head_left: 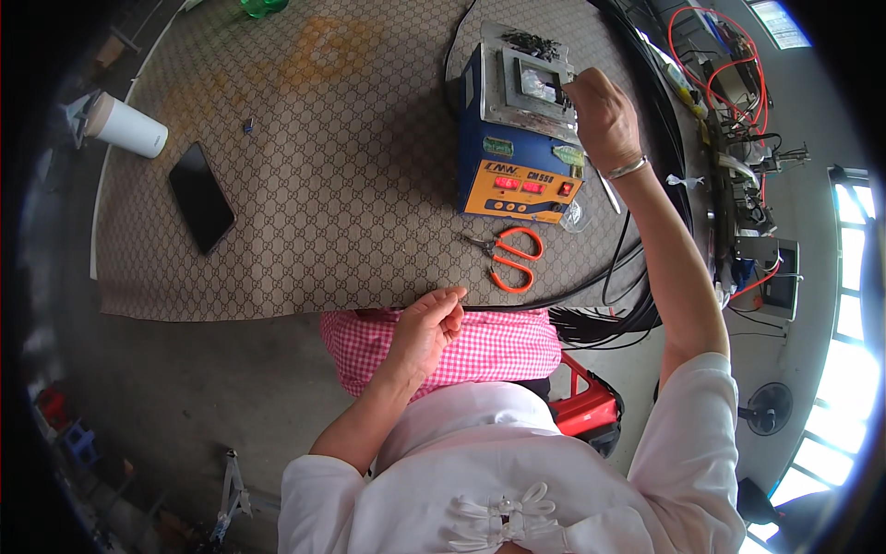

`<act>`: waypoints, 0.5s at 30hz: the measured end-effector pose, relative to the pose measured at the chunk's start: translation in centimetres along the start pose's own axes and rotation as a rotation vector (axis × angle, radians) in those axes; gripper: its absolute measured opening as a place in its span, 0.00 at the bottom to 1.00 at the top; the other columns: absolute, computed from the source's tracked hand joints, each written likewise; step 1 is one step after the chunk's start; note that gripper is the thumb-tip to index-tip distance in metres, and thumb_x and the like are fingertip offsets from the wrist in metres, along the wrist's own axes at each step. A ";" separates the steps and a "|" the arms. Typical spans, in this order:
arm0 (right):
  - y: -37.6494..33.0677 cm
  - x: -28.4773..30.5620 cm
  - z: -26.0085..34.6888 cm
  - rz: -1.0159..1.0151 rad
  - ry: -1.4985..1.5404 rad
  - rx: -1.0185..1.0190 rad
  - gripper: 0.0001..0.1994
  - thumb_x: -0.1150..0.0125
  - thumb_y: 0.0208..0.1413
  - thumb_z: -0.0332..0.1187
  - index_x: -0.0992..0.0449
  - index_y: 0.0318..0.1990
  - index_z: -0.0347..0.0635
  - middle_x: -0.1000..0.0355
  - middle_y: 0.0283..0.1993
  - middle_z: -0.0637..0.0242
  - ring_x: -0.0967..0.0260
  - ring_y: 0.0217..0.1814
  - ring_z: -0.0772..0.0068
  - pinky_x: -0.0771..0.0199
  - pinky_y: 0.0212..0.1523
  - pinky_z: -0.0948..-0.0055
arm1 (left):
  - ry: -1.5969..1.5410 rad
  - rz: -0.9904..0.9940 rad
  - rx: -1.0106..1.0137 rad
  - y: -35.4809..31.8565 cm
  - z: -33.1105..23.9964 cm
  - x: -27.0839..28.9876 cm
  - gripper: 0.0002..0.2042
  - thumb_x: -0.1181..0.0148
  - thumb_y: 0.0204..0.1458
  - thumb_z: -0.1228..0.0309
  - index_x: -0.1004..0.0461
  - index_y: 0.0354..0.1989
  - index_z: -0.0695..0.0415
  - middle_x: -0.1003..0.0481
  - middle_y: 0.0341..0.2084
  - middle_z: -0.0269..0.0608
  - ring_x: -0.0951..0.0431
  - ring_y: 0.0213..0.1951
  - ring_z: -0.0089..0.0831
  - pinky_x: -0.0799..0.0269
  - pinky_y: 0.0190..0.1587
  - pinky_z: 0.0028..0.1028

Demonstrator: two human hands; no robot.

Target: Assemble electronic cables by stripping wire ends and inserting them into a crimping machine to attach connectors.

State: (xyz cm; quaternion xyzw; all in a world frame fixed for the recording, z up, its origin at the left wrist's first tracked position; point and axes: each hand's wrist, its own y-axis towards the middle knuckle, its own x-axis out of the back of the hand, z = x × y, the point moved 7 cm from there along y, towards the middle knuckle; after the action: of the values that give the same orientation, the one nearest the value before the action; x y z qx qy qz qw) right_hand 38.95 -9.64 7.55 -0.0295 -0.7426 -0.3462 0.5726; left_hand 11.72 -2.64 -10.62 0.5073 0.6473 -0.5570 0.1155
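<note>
Head view, single frame. Right hand, upper right of centre: fingers pinched shut on something too small to identify, over the metal top plate of a blue-and-orange benchtop heating unit. Left hand, lower centre at the table edge: closed on a thin black cable running right toward a bundle of black cables. Orange-handled scissors just below the unit. Black smartphone and white cup at left, on a brown patterned table cover. Advice for good handling: keep fingertips clear of the plate, keep the cable steady, slack away from the scissors.
</note>
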 end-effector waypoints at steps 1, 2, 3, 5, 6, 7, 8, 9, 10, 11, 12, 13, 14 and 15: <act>-0.1 0.1 0.2 -0.006 0.000 0.003 0.08 0.49 0.39 0.23 0.28 0.30 0.39 0.35 0.31 0.65 0.34 0.36 0.62 0.31 0.37 0.67 | -0.002 -0.002 0.001 0.0 0.0 0.0 0.09 0.51 0.54 0.69 0.29 0.40 0.59 0.32 0.21 0.26 0.36 0.23 0.14 0.38 0.31 0.19; -0.1 0.2 0.4 -0.012 0.000 0.006 0.08 0.49 0.39 0.23 0.28 0.30 0.39 0.36 0.31 0.65 0.34 0.36 0.62 0.31 0.37 0.67 | -0.002 0.000 0.000 0.0 0.0 0.0 0.09 0.51 0.54 0.69 0.29 0.40 0.59 0.32 0.21 0.26 0.36 0.23 0.14 0.38 0.31 0.19; -0.2 0.3 0.6 -0.018 -0.001 0.009 0.08 0.49 0.40 0.24 0.28 0.31 0.39 0.36 0.31 0.65 0.34 0.35 0.62 0.32 0.37 0.67 | -0.002 0.002 -0.002 0.0 0.0 0.0 0.09 0.51 0.54 0.69 0.29 0.40 0.59 0.32 0.21 0.26 0.36 0.23 0.14 0.38 0.31 0.19; -0.4 0.3 0.8 -0.014 -0.025 0.017 0.08 0.49 0.40 0.24 0.28 0.31 0.39 0.36 0.32 0.65 0.35 0.35 0.63 0.32 0.36 0.68 | -0.006 -0.003 -0.002 0.0 0.0 0.0 0.09 0.51 0.53 0.70 0.29 0.40 0.59 0.32 0.21 0.27 0.36 0.23 0.14 0.39 0.30 0.18; -0.5 0.3 0.9 -0.012 -0.037 0.021 0.08 0.49 0.40 0.24 0.28 0.31 0.39 0.36 0.32 0.65 0.35 0.35 0.63 0.32 0.36 0.68 | -0.009 -0.009 0.001 -0.1 0.0 0.0 0.09 0.50 0.53 0.70 0.30 0.40 0.59 0.33 0.21 0.27 0.36 0.23 0.15 0.39 0.30 0.18; -0.6 0.2 0.9 -0.011 -0.038 0.019 0.08 0.49 0.40 0.24 0.28 0.32 0.39 0.36 0.32 0.65 0.35 0.36 0.63 0.32 0.37 0.68 | -0.012 -0.014 0.004 -0.1 0.0 0.0 0.09 0.49 0.53 0.70 0.30 0.40 0.59 0.33 0.21 0.27 0.37 0.23 0.15 0.40 0.30 0.17; -0.7 0.2 0.8 -0.009 -0.039 0.017 0.09 0.49 0.40 0.25 0.28 0.32 0.39 0.36 0.32 0.65 0.35 0.36 0.63 0.32 0.37 0.69 | -0.012 -0.015 0.004 -0.1 0.0 0.0 0.09 0.49 0.53 0.70 0.30 0.40 0.59 0.33 0.21 0.27 0.37 0.23 0.15 0.40 0.30 0.17; -0.8 0.2 0.8 -0.007 -0.040 0.015 0.09 0.49 0.40 0.25 0.28 0.32 0.39 0.36 0.32 0.65 0.35 0.36 0.63 0.32 0.37 0.69 | -0.012 -0.016 0.004 -0.1 0.0 -0.1 0.09 0.49 0.53 0.70 0.30 0.40 0.59 0.33 0.21 0.27 0.37 0.23 0.15 0.40 0.30 0.17; -0.8 0.2 0.9 -0.008 -0.038 0.017 0.09 0.49 0.40 0.25 0.28 0.32 0.39 0.36 0.32 0.65 0.35 0.36 0.63 0.32 0.37 0.69 | -0.012 -0.017 0.004 -0.1 0.0 -0.1 0.09 0.50 0.53 0.70 0.30 0.40 0.59 0.33 0.21 0.27 0.37 0.23 0.15 0.40 0.30 0.17; -0.8 0.2 0.9 -0.009 -0.036 0.019 0.09 0.49 0.40 0.25 0.28 0.32 0.39 0.36 0.32 0.65 0.35 0.36 0.63 0.32 0.37 0.69 | -0.013 -0.010 0.000 -0.1 0.0 -0.1 0.09 0.50 0.53 0.70 0.30 0.40 0.59 0.33 0.21 0.27 0.37 0.23 0.15 0.40 0.30 0.17; -0.9 0.2 1.0 -0.010 -0.033 0.020 0.09 0.49 0.40 0.25 0.28 0.32 0.39 0.37 0.32 0.65 0.35 0.36 0.63 0.32 0.37 0.69 | -0.013 -0.004 -0.003 0.0 0.0 0.0 0.09 0.50 0.53 0.70 0.30 0.40 0.59 0.33 0.21 0.27 0.37 0.23 0.15 0.40 0.30 0.17; -0.9 0.2 1.1 -0.010 -0.033 0.022 0.09 0.49 0.40 0.25 0.28 0.32 0.39 0.37 0.32 0.65 0.35 0.36 0.63 0.32 0.37 0.69 | -0.014 0.002 -0.006 0.0 0.0 0.0 0.09 0.50 0.53 0.70 0.30 0.40 0.59 0.33 0.21 0.27 0.37 0.23 0.15 0.40 0.30 0.17; -0.9 0.2 1.1 -0.010 -0.033 0.024 0.09 0.49 0.40 0.25 0.28 0.32 0.39 0.37 0.32 0.65 0.35 0.36 0.63 0.32 0.37 0.69 | -0.013 0.001 -0.005 0.0 0.0 0.0 0.09 0.49 0.53 0.69 0.30 0.40 0.59 0.33 0.21 0.27 0.37 0.23 0.15 0.40 0.30 0.17; -0.9 0.2 1.2 -0.009 -0.032 0.026 0.09 0.49 0.40 0.25 0.28 0.32 0.39 0.37 0.32 0.65 0.35 0.36 0.64 0.32 0.37 0.69 | -0.012 -0.001 -0.004 0.0 0.0 0.0 0.09 0.49 0.53 0.69 0.30 0.40 0.59 0.33 0.21 0.27 0.36 0.23 0.15 0.39 0.30 0.17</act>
State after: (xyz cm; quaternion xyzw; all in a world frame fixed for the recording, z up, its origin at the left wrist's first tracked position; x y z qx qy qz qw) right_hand 37.50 -9.76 7.12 -0.0242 -0.7564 -0.3385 0.5592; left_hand 11.69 -2.66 -10.60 0.5034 0.6479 -0.5590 0.1204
